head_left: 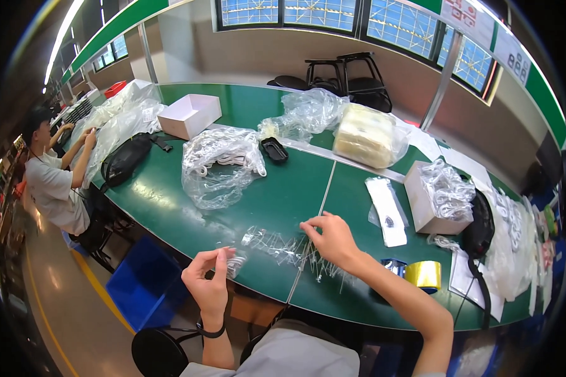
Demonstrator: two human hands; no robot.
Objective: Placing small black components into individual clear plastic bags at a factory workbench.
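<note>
My left hand [209, 279] is closed near the front edge of the green table, thumb and fingertips pinched together. A small clear plastic bag [236, 266] with something white inside hangs at those fingertips. Over the table to the right, my right hand [334, 240] has thumb and forefinger drawn close together; whatever is between them is too small to make out. Below and beside it lie thin, shiny strips [273, 245], loosely scattered. Beyond my hands sits a large clear bag [223, 166] full of white looped cables.
A black tray [274, 150], white box [190, 117] and wrapped foam stack [368, 135] stand farther back. On the right are a yellow tape roll [423, 276], white strips [388, 213] and a box of bagged items [437, 198]. Someone works at left, near a blue bin [144, 283].
</note>
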